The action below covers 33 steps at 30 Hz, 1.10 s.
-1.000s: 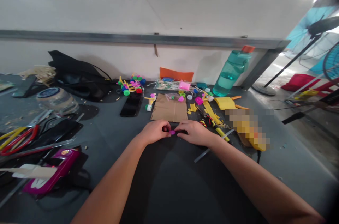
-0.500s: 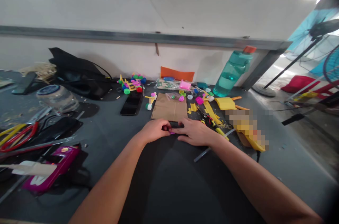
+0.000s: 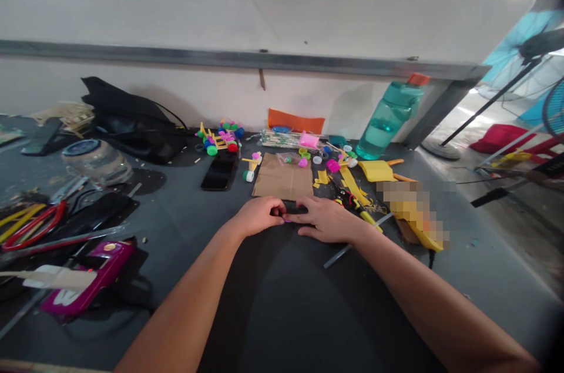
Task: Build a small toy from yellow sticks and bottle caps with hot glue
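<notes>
My left hand (image 3: pixel 262 215) is just in front of the cardboard sheet, its fingers curled in a pinch around a small purple piece (image 3: pixel 288 221), mostly hidden. From the right, my right hand (image 3: pixel 328 220) reaches in with fingers stretched and thumb apart, the index fingertip touching that piece. Beyond both hands lies the brown cardboard sheet (image 3: pixel 282 178), with a small clear bag and bottle caps (image 3: pixel 303 162) at its far edge. A little stick-and-cap assembly (image 3: pixel 250 168) stands left of the cardboard.
Left are a phone (image 3: pixel 219 172), clear jar (image 3: pixel 97 161), red-handled pliers (image 3: pixel 57 226) and purple power strip (image 3: pixel 92 279). Right are scissors (image 3: pixel 346 194), yellow strips (image 3: pixel 352 185), a glue stick (image 3: pixel 339 255), a blurred yellow tool (image 3: pixel 425 238) and a teal bottle (image 3: pixel 383 120).
The camera view has shifted very slightly. Both hands keep nearly the same pose around the small purple piece; the right thumb has moved marginally.
</notes>
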Each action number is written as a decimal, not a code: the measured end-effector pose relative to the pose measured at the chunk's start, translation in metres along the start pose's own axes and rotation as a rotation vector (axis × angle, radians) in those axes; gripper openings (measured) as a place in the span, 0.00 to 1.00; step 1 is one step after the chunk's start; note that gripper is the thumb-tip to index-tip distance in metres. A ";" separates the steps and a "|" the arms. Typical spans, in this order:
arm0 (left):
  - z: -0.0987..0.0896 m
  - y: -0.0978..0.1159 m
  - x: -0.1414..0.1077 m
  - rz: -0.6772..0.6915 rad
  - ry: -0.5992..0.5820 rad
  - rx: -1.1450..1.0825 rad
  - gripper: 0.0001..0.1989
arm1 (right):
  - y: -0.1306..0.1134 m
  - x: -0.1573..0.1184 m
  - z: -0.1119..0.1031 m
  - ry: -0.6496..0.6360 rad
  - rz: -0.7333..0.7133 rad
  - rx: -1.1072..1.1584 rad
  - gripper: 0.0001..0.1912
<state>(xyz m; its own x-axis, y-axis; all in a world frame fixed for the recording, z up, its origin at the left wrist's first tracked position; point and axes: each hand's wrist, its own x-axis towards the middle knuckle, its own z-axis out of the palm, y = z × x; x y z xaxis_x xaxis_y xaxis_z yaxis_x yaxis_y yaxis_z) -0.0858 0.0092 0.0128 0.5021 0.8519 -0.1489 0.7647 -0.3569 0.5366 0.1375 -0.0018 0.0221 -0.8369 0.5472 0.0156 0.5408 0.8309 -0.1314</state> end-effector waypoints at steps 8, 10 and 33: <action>-0.002 0.003 0.000 -0.019 -0.013 0.000 0.09 | 0.004 -0.001 0.001 0.010 0.016 0.094 0.24; -0.002 0.003 0.000 -0.012 -0.013 0.001 0.09 | 0.003 -0.001 0.001 0.007 -0.004 0.077 0.24; -0.002 0.002 -0.001 -0.011 -0.008 0.001 0.10 | 0.003 0.000 0.001 0.017 0.016 0.109 0.26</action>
<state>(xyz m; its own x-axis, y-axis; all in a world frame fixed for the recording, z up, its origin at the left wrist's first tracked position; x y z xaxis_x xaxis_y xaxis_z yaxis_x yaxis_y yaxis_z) -0.0853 0.0085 0.0151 0.4967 0.8528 -0.1616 0.7706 -0.3476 0.5341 0.1390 0.0006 0.0203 -0.8262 0.5626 0.0290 0.5408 0.8065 -0.2389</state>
